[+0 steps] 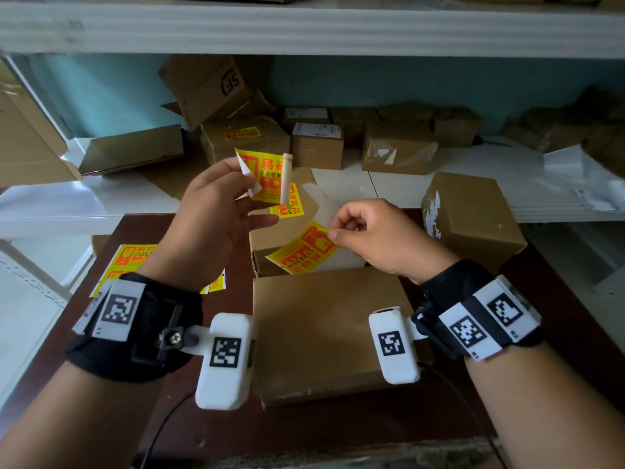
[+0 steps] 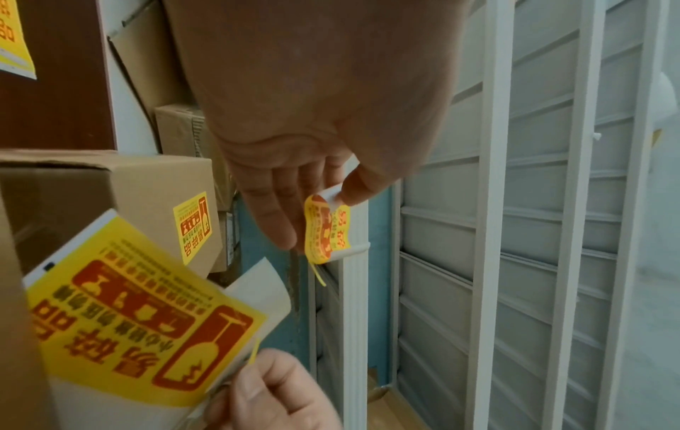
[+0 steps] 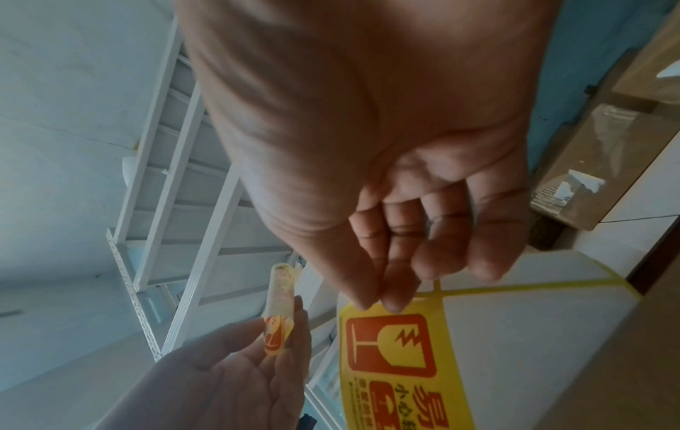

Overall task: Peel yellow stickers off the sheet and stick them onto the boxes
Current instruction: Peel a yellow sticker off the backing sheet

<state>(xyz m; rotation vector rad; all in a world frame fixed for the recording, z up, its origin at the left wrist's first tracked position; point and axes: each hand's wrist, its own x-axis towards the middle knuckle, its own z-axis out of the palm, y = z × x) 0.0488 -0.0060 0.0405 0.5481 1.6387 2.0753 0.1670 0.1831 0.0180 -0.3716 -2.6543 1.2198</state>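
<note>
Above a dark table [image 1: 541, 333] of cardboard boxes [image 1: 324, 333], the left hand [image 1: 216, 211] is pinching a curled yellow sticker [image 1: 263, 177] between thumb and fingers [image 2: 272, 215], other fingers loosely extended, while the right hand [image 1: 375, 238] is pinching the corner of a sticker sheet [image 1: 304, 248], fingers curled.

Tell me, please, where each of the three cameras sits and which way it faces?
Head: on the head, looking forward and down at the boxes and shelf; both hands and banded wrists show.
Left wrist: along the left hand, which pinches a curled sticker.
Right wrist: along the right hand, which pinches the sheet.
Shared: both wrist views show both hands, the curled sticker and the sheet.
</note>
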